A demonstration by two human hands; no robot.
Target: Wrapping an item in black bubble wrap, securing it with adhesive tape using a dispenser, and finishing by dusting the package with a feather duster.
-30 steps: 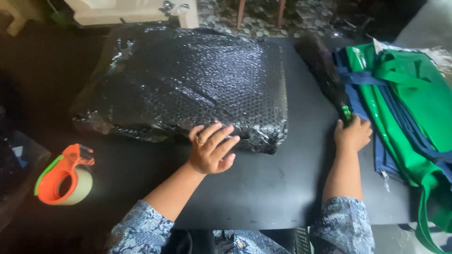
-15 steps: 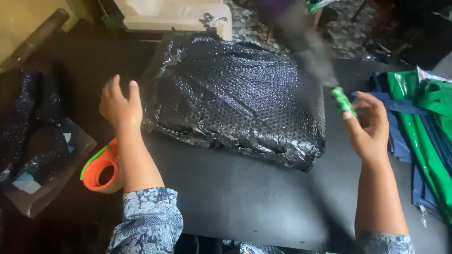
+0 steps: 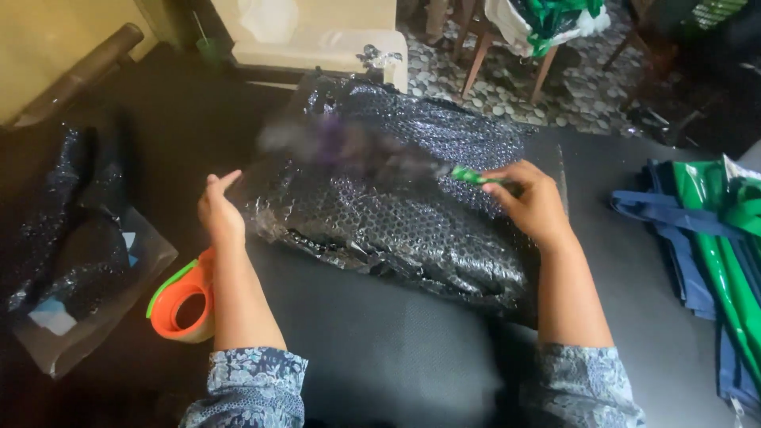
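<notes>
- Head view, the grip: the right hand (image 3: 533, 204) is clenched around the green handle of a duster (image 3: 372, 150), whose dark bristled end is smeared by motion blur (its exact outline cannot be told). The handle juts out of the fist toward the left, so the brush head lies over the top of the black bubble-wrapped parcel (image 3: 396, 206), left of the fist and well clear of the knuckles.
- Head view, the parcel: it lies flat on the dark table (image 3: 396, 349), and everything else is placed around it. The right hand hovers over the parcel's right part; whether the bristles touch the wrap cannot be told through the blur.
- Head view, the free hand: the left hand (image 3: 219, 210) is released and holds nothing, fingers loosely spread, just beside the parcel's left edge, seemingly steadying it, though contact cannot be confirmed.
- Head view, left of the parcel: an orange and green tape dispenser (image 3: 181, 301) stands near the parcel's lower left corner, partly behind the left forearm, within easy reach. Farther left lies a clear bag of dark shiny material (image 3: 71, 261).
- Head view, right of the parcel: a stack of green and blue bags (image 3: 713, 238) lies well apart, untouched by either hand.
</notes>
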